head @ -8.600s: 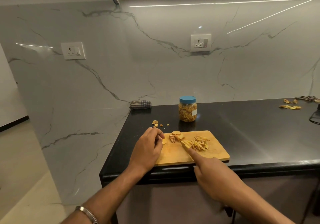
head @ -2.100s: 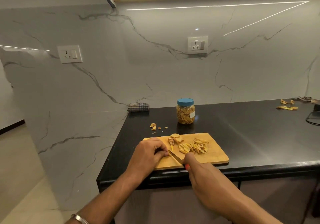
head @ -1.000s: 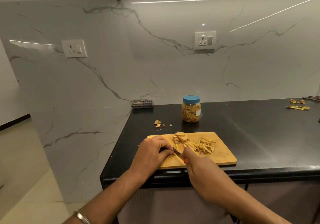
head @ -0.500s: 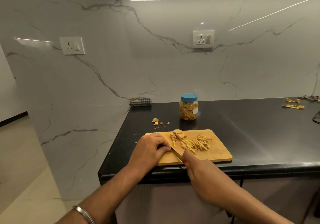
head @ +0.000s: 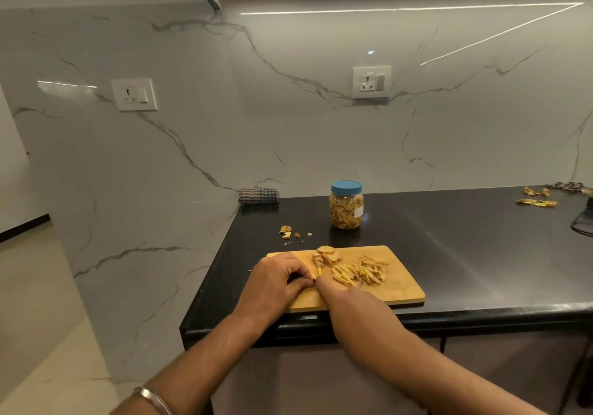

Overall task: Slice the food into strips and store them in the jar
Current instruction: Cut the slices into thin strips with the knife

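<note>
A wooden cutting board (head: 402,291) lies near the front edge of the black counter. On it are a pile of yellow cut strips (head: 359,274) and a few thicker slices (head: 326,254). My left hand (head: 276,281) is curled over a small piece of food at the board's left end; the piece itself is mostly hidden. My right hand (head: 348,307) holds the knife (head: 313,282) against the left fingertips, and only a sliver of blade shows. Behind the board stands a clear jar (head: 346,210) with a blue lid on, filled with strips.
Small food scraps (head: 287,231) lie left of the jar. A checked cloth (head: 259,195) sits in the back corner by the marble wall. Peels (head: 536,202) and a dark object (head: 582,223) are at the far right. The counter's left edge runs just beside the board.
The knife has moved left until it meets my left fingertips, and the two hands now touch. The blade, plainly visible before, is almost covered. Board, strips and jar have not moved.
</note>
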